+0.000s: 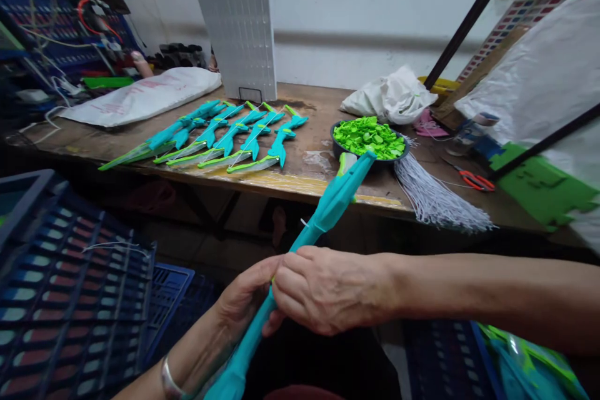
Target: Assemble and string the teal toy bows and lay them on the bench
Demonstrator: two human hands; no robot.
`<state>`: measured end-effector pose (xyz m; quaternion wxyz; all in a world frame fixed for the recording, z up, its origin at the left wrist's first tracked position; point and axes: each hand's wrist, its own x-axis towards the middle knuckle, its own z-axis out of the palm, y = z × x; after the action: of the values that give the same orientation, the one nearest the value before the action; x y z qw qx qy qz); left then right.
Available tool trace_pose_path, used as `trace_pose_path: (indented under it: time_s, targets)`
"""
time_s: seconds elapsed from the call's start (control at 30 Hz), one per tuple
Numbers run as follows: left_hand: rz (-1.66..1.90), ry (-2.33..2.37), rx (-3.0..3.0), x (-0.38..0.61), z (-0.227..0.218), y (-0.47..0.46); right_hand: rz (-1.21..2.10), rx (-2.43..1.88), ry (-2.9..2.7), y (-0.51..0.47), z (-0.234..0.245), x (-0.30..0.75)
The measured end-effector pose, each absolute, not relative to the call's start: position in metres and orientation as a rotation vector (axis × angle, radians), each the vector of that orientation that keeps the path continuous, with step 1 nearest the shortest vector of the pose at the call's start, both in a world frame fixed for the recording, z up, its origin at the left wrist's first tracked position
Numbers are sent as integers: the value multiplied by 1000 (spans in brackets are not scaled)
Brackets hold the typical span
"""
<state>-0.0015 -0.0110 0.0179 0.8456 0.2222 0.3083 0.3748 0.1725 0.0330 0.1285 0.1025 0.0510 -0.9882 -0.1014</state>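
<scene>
Fingers (pixel 289 284) around turquoise plastic piece (pixel 335 200)

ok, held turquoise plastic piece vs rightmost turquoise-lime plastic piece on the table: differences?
The held turquoise plastic piece is raised, slanting; the rightmost turquoise-lime plastic piece lies on the brown table. The held one shows small lime patches; the rightmost one, a long lime strip. Both are mostly turquoise.

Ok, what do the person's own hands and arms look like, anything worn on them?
The left hand is ungloved, with a shiny silver-coloured bracelet around the wrist. The right hand is ungloved too, its wrist unadorned.
</scene>
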Motion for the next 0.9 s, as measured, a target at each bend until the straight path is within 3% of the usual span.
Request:
trace_pose_path:
  time_s: [0.2,0.33,0.4,0.47,0.6,0.73,0.9]
  targets:
    - [648,680,517,9,8,-22,-289,193,-2767,12,104,191]
    - [770,859,759,-2,12,0,-410,85,-2737,34,78,224]
    - [913,977,894,-12,13,15,-316,-289,-2872,59,63,258]
    - [998,1100,931,-23,10,28,-196,-1065,-2885,89,49,300]
    - [876,1117,973,-34,-4,38,-318,-2067,-2377,143,28,380]
    - [721,1083,1037,-22,-15,35,-258,-2505,-2007,175,14,423]
    - [709,1026,918,-7,-16,32,-84,-2655,-1831,195,18,427]
